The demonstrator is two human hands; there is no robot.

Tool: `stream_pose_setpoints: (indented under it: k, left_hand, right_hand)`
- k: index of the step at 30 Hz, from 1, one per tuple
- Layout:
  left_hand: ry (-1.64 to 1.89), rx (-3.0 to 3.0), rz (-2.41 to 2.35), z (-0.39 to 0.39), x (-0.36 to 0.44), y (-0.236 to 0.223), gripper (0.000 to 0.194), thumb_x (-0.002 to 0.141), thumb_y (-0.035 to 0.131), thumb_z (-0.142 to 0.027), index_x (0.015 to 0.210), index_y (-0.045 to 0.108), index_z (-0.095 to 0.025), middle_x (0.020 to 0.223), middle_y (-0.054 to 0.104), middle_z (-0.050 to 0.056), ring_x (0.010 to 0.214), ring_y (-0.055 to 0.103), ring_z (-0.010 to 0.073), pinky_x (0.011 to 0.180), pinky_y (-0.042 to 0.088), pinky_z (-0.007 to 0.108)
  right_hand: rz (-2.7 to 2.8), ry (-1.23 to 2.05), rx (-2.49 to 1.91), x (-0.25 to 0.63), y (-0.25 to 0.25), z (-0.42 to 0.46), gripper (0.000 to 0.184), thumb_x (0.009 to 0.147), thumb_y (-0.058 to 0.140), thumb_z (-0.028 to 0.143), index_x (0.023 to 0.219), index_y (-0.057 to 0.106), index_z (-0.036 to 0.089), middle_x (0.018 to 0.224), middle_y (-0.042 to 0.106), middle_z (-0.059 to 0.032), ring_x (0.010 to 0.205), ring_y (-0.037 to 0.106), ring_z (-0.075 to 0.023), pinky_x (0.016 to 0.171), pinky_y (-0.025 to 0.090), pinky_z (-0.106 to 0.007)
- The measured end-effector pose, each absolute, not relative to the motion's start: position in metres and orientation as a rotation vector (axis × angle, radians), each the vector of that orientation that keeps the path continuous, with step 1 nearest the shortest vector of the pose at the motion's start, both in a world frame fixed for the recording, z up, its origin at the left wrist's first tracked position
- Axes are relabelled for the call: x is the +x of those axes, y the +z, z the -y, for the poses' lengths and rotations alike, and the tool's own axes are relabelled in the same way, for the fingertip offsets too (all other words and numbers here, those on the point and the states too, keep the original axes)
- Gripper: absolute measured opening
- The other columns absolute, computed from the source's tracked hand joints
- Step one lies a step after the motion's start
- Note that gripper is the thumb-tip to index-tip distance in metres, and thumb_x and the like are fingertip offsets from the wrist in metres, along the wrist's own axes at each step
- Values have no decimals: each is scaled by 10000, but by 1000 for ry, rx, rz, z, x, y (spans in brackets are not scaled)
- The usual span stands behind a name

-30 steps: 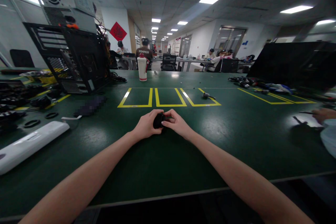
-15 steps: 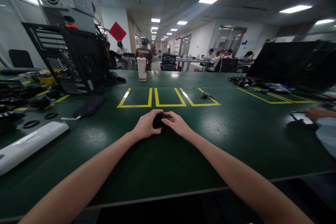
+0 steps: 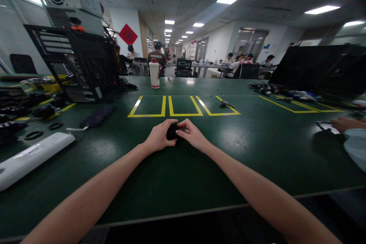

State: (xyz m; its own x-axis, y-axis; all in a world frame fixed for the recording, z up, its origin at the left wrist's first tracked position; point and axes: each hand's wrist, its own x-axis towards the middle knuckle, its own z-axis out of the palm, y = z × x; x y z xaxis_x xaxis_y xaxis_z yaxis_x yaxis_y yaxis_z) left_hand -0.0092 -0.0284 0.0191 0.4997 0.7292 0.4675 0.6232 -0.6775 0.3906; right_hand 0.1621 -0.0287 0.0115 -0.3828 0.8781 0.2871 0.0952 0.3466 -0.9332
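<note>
A small black rounded part (image 3: 172, 132) is held just above or on the green table (image 3: 171, 183), in front of the yellow tape marks; its exact kind does not show. My left hand (image 3: 159, 135) curls round it from the left, thumb below and fingers over the top. From the right, my right hand (image 3: 191, 134) pinches at its edge with thumb and forefinger. Whatever lies between those right fingertips is too small to make out. Beyond my hands, a small dark metallic part (image 3: 225, 104) lies in the right-hand yellow tape outline (image 3: 211, 114).
At left stand an open black computer case (image 3: 85, 65) and a white power-strip-like bar (image 3: 34, 156), with black rings (image 3: 33, 135) nearby. A white tumbler (image 3: 154, 74) stands at the back. Cables (image 3: 264, 88) lie at right, near another person's hand (image 3: 347, 124).
Almost nothing differs. My right fingers have shifted very slightly at the black part's edge; my left hand keeps its hold.
</note>
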Motion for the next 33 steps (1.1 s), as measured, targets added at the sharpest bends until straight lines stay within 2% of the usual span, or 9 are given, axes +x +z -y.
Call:
stream_pose_setpoints:
  k: [6,15,21,28,33]
  left_hand:
    - [936,2591,-1154,28,-10,19,606,631,626,-259,1167,344,-236,1112,509,33,974,533,205,825,442,337]
    - [920,2596,-1150,29,-10,19,610,629,628,-258,1167,342,-237,1100,510,31,960,536,204,811,445,332]
    - [918,2600,-1163,28,-10,18,613,633,626,-275,1173,339,-233,1095,514,32,952,539,204,803,449,332]
    - [935,2605,-1164,26,-10,17,610,624,626,-263,1166,347,-232,1115,507,32,981,530,209,831,438,335]
    - [939,2599,-1152,27,-10,17,604,630,625,-260,1166,348,-234,1100,513,30,963,536,203,814,444,327]
  right_hand:
    - [1740,1138,-977,163,10,27,322,732,558,295,1025,476,190,1035,538,-60,959,546,-171,874,425,-379]
    - [1756,1139,-905,165,12,30,278,703,593,266,935,453,205,1023,519,-23,976,541,-166,873,435,-377]
    - [1761,1103,-893,164,14,32,191,746,541,284,897,459,201,965,525,-21,958,540,-159,855,449,-359]
    - [1752,1107,-991,163,10,25,331,729,567,282,1028,469,179,1043,532,-71,972,543,-185,887,418,-396]
    - [1773,1158,-933,164,11,26,298,726,571,280,994,472,192,1032,531,-48,965,548,-181,874,427,-395]
